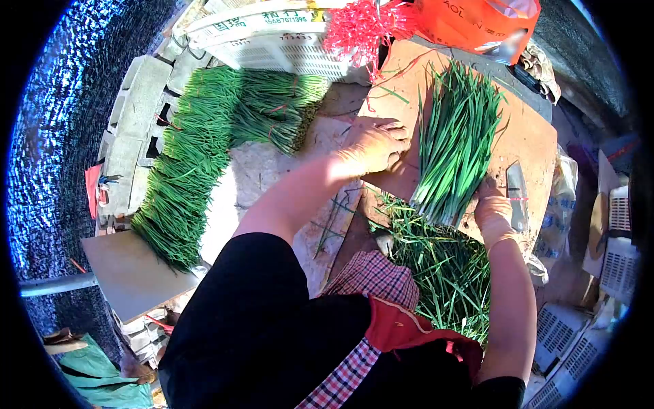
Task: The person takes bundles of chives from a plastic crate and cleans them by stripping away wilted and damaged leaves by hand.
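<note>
A bundle of long green stalks is laid on a tan board, between the hands. Its pale lower end is met by the right hand; whether it is gripped cannot be told. The left hand is rested across from it, apart from the stalks, fingers loosely bent, nothing seen within. No tie is seen on this bundle, which is therefore judged unfinished. Beyond the left hand, stacked bundles, some red-banded, are judged done. Between the forearms, a loose heap is seen; whether it is unworked or discarded cannot be told.
</note>
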{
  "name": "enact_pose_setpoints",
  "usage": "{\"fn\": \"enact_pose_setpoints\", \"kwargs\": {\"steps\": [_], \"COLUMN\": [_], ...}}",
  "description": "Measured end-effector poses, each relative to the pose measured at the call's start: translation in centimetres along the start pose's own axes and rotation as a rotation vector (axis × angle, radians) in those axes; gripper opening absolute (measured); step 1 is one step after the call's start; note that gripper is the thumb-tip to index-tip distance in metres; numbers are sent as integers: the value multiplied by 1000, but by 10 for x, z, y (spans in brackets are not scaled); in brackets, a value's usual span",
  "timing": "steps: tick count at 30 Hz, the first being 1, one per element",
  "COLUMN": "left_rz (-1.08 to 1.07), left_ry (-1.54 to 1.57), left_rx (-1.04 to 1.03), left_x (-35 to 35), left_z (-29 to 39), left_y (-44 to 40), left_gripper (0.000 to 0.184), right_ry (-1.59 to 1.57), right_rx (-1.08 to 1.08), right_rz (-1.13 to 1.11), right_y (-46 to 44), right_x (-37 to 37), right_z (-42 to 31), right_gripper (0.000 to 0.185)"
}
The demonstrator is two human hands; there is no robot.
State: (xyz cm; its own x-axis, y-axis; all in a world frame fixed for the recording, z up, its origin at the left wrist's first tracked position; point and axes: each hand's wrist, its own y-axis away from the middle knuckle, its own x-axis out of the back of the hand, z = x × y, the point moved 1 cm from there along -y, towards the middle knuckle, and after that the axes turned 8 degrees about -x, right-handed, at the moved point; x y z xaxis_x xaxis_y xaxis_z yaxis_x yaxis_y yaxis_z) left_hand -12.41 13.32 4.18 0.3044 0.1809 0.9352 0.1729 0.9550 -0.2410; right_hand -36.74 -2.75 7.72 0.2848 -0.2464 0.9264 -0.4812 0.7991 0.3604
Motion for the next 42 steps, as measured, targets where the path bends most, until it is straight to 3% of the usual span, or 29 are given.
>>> {"fn": "enact_pose_setpoints", "kwargs": {"steps": [4,6,8,11,14,16,18,20,24,25,26,27,28,29,30,32,33,35,36,37,38,40,41,42], "left_rz": [-46,-59,-30,-198,-138,-31,-170,-106,-50,-50,-52,-253,-54,138,309,249,203,175,213,186,165,88,-102,-124], "left_ry": [-146,-311,-261,-231,-304,-409,-310,-262,-364,-343,-319,-264,-216,-167,-128,-72,-41,68,141,158,166,44,-166,-236], "left_rx": [-35,77,115,348,389,336,386,348,483,471,453,628,571,490,392,254,297,417,462,481,499,595,550,501], "left_x": [-17,-17,-10,11,-7,-6,-6,-14,-21,-24,-27,3,-9,-22,-35,35,39,45,50,52,57,31,42,15], "left_z": [-5,-5,-1,6,-1,3,2,-2,2,3,5,26,24,19,16,27,23,30,30,24,20,-18,-10,-38], "left_y": [-6,-12,-16,-33,-31,-28,-23,-18,-18,-20,-23,-36,-35,-34,-32,-30,-38,-57,-74,-90,-104,-137,-146,-162], "left_gripper": [31,27,27,31,33,34,32,27,22,24,26,29,24,19,14,28,30,31,30,28,26,22,21,21], "right_ry": [192,135,26,1,279,193,122,136,31,46,-171,-279,-376,-429,-462,-781,-916,-885,-695,-766,-606,-793,-891,-988], "right_rx": [-37,-3,105,111,-73,-16,44,40,87,7,-5,60,96,-34,-21,9,-122,-133,-268,-265,-252,-417,-514,-612], "right_rz": [30,78,121,97,33,51,114,-52,170,184,154,325,507,403,460,476,415,437,338,366,502,506,479,448], "right_y": [-8,-9,-8,2,0,-7,-9,-8,5,4,11,15,27,63,87,119,140,202,229,255,286,328,344,357], "right_x": [-5,-9,-12,-1,3,-4,-11,6,7,3,5,-5,-15,14,19,-13,-21,-57,-58,-77,-79,-98,-84,-72], "right_z": [-6,-3,3,-9,-15,-9,-3,-11,0,9,25,40,61,62,64,87,96,131,149,176,183,207,198,186], "right_gripper": [21,21,22,24,26,27,27,23,15,13,20,24,30,38,38,33,34,32,29,33,29,28,27,26]}}
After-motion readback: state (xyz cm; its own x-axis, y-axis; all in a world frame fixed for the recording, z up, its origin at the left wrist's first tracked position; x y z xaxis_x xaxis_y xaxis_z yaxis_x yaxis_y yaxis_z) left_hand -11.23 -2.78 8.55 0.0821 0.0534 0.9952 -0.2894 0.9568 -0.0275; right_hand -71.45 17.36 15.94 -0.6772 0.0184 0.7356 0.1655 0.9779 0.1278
